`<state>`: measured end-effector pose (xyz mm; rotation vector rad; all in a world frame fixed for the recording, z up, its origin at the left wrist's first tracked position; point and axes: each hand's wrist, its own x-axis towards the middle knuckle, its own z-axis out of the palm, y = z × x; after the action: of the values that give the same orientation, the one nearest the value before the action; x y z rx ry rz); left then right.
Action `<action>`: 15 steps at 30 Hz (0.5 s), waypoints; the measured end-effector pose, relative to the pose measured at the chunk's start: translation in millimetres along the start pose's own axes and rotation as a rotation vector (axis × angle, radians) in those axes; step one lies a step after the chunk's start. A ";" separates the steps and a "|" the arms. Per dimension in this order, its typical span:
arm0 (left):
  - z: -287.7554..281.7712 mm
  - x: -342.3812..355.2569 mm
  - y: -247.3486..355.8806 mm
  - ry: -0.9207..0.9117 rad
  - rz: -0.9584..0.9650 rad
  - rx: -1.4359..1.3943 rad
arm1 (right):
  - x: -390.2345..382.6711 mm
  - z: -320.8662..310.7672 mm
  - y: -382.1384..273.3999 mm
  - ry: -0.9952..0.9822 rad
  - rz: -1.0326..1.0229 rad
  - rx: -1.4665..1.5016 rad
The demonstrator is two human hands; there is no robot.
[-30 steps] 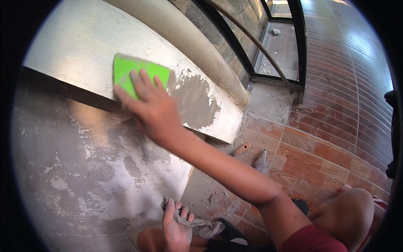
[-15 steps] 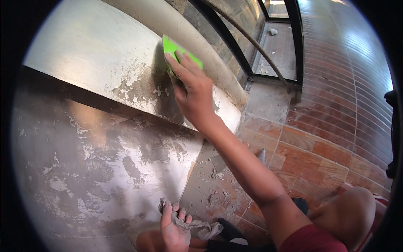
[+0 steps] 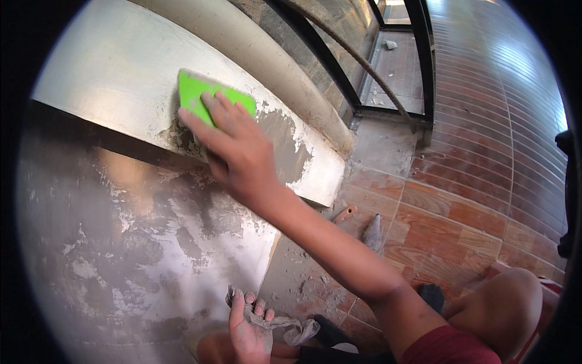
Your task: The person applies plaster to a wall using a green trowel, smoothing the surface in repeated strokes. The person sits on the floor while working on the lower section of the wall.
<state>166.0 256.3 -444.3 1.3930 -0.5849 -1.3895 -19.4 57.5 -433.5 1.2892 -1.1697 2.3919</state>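
Observation:
My right hand [image 3: 239, 151] grips a bright green flat plastic scraper [image 3: 193, 91], pressed against the white top of a ledge [image 3: 115, 73]. Its fingers lie over the scraper's face, thumb tucked beneath. To the right of the scraper, a grey smeared patch [image 3: 282, 142] with ragged edges covers part of the ledge. Low in the view, my left hand [image 3: 250, 333] is turned palm up with curled fingers around a crumpled, grey-smeared plastic bag [image 3: 294, 329]. Below the ledge stands a wall face [image 3: 151, 255] blotched with grey and white.
A wooden tool handle [image 3: 346, 213] and a grey pointed cone-like thing [image 3: 373, 233] lie on the tiled floor [image 3: 448, 227] beyond my forearm. Crumbs of debris [image 3: 309, 282] litter the floor by the wall. A rounded moulding [image 3: 267, 54] and a black metal frame [image 3: 428, 67] border the ledge.
My right hand has slid the scraper leftward along the ledge, exposing the grey patch behind it. The wooden handle has come into sight. My left hand has barely moved.

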 end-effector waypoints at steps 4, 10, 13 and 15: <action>-1.3 -0.7 -1.8 0.007 0.001 0.014 | -11.8 27.7 -12.5 -0.068 -0.084 -0.039; -4.5 6.1 -1.1 -0.018 -0.013 0.015 | -65.4 -9.2 -84.6 -0.222 -0.028 0.164; -8.1 5.2 3.6 0.009 0.050 0.009 | -48.8 -14.7 -28.1 -0.008 -0.025 -0.057; -10.3 0.1 3.4 0.027 0.065 0.018 | -28.6 -19.9 24.4 0.023 0.012 -0.098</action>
<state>176.6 258.2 -443.4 1.3931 -0.6213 -1.3152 -26.4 60.9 -475.3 1.2246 -1.2746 2.3194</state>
